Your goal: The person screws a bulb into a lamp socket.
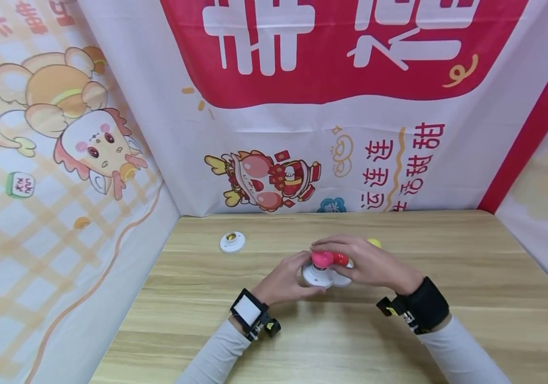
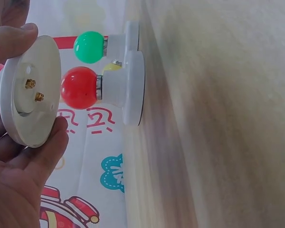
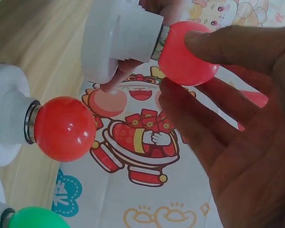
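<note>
My left hand [image 1: 285, 280] grips a round white lamp socket [image 2: 47, 90] by its rim, thumb on one side and fingers on the other. The socket is lifted off the table, its hollow underside with two brass screws showing in the left wrist view. A pink light bulb [image 3: 187, 54] sits in this socket, a bit of its metal base still visible. My right hand [image 1: 370, 261] pinches the bulb between thumb and fingers. Close beside stands a red bulb [image 3: 65, 128] in its own white socket [image 2: 134, 90], on the table.
A green bulb [image 2: 89, 46] in a socket stands behind the red one, and a yellow bulb [image 1: 374, 242] shows past my right hand. At the back left of the wooden table [image 1: 182, 330] lies a bulbless white socket [image 1: 232, 242]. Printed cloth [image 1: 158, 106] hangs around the table.
</note>
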`<move>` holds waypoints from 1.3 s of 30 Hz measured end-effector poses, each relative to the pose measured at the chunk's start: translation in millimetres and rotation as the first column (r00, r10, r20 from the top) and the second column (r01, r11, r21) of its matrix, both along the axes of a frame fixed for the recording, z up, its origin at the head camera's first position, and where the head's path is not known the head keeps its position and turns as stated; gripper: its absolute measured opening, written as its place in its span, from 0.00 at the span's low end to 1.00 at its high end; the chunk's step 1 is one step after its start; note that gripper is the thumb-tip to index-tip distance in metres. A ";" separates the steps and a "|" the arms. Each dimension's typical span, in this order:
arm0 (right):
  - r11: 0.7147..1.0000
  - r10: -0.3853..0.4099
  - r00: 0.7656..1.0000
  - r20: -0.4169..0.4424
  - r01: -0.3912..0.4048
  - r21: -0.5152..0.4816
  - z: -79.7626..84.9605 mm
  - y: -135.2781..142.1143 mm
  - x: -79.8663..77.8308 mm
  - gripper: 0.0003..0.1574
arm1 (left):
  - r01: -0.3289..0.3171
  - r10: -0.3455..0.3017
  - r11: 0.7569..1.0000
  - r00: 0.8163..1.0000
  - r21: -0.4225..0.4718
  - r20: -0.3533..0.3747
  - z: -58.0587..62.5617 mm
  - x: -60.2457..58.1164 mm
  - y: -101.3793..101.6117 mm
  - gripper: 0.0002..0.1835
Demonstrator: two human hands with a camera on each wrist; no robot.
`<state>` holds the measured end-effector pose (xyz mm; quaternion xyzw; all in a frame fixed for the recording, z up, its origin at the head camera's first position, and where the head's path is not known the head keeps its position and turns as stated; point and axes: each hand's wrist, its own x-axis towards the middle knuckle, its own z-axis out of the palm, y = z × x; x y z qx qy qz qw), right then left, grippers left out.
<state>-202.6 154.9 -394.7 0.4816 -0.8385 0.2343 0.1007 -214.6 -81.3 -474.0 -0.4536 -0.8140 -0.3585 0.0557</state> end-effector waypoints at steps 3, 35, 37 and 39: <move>1.000 -0.003 1.000 0.019 0.003 0.000 0.6 0.1 -0.6 0.30 | 0.001 -0.001 1.000 1.000 0.007 0.008 0.5 -0.7 -0.8 0.44; 0.994 -0.108 0.992 -0.071 0.110 0.023 -3.8 -7.7 -0.6 0.28 | -0.056 0.056 0.998 0.994 -0.001 -0.091 -3.6 0.4 5.7 0.42; 0.993 -0.114 0.991 -0.076 0.115 0.011 -5.5 -8.7 -1.3 0.28 | -0.069 0.069 0.998 0.993 0.001 -0.091 -3.1 1.0 5.6 0.42; 0.992 -0.127 0.989 -0.081 0.127 -0.002 -7.2 -9.6 -2.0 0.28 | -0.081 0.081 0.997 0.993 0.004 -0.091 -2.6 1.5 5.5 0.43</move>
